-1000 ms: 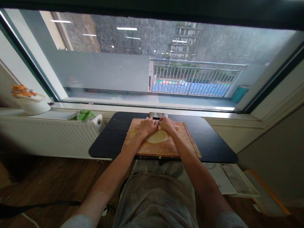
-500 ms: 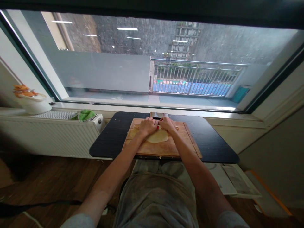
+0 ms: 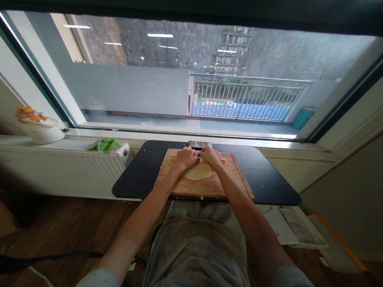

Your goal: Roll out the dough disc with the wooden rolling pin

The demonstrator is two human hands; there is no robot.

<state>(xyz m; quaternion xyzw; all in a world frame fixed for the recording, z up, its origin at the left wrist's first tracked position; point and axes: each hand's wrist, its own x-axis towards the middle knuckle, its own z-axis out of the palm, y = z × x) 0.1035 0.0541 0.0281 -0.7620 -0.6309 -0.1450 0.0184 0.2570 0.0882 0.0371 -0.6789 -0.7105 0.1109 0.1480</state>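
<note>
A wooden board [image 3: 191,188] lies on a black table. On it is a flat, pale, rounded sheet of dough [image 3: 198,172]. Beyond the dough, a thin rolling pin [image 3: 223,161] lies crosswise, its right end showing and its middle mostly covered by my hands. My left hand [image 3: 186,157] is closed over the pin's left part. Beside it, my right hand [image 3: 210,155] is closed over the pin too, nearly touching the left. A small red patch shows between the hands; what it belongs to is unclear.
The black table [image 3: 269,179] stands against a window sill. A flat box-like item [image 3: 200,144] is at its far edge. Left of it, a radiator [image 3: 66,171] carries a green cloth [image 3: 108,145] and a white container [image 3: 42,130] with something orange on top.
</note>
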